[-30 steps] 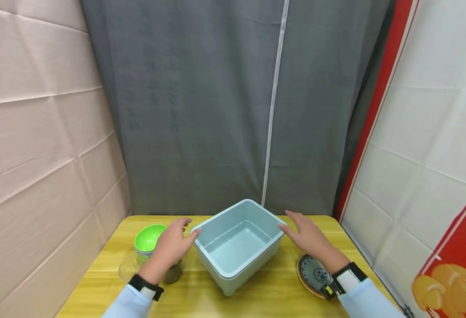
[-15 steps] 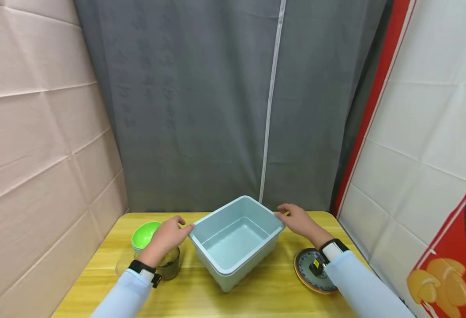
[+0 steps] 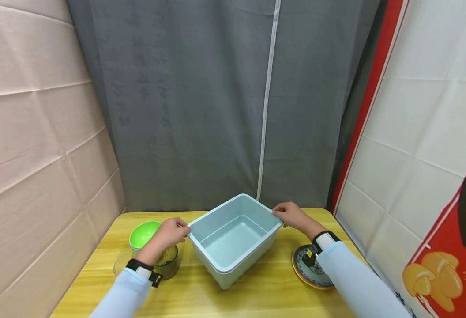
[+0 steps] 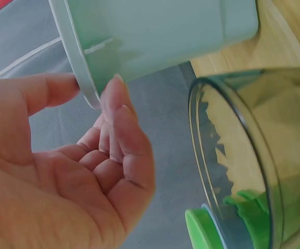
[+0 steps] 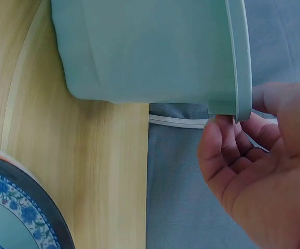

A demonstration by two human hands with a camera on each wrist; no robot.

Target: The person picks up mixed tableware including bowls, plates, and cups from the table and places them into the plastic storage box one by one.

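A pale blue-green plastic storage bin, open at the top, stands at an angle in the middle of the wooden table. My left hand pinches its rim at the left corner; in the left wrist view the thumb is on the rim's top and the curled fingers are under its lip. At the opposite corner my right hand pinches the rim the same way, with fingers bent beneath the lip in the right wrist view.
A green bowl and a dark clear glass stand left of the bin, partly behind my left forearm. Plates with a blue floral rim lie to the right under my right wrist. A grey curtain hangs behind the table.
Both hands have closed in on the bin's rim and now pinch it, the right one moving left and forward. The head view has shifted slightly.
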